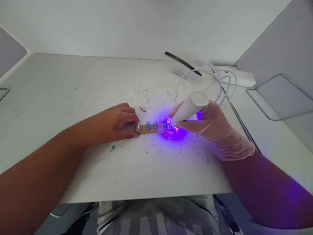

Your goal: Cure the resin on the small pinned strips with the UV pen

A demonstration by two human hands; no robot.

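Observation:
My bare left hand (122, 122) pinches the left end of a narrow wooden strip (151, 131) lying on the white table. Several small clear and blue-green nail tips (148, 125) stand in a row along the strip. In my right hand (207, 120), which wears a thin translucent glove, is a white handheld UV lamp (190, 106). Its lower end is angled down at the strip's right end, and violet light spreads over that end and the table around it. The lamp's glow partly hides the rightmost tips.
A small metal cylinder (142, 108) lies behind the strip. White cable (221, 88) loops behind my right hand. Farther back are a black curved bar (183, 63), clear plastic packets (186, 75) and a white elongated device (241, 78). Dark specks dot the table (97, 179); a wire frame (271, 117) is at right.

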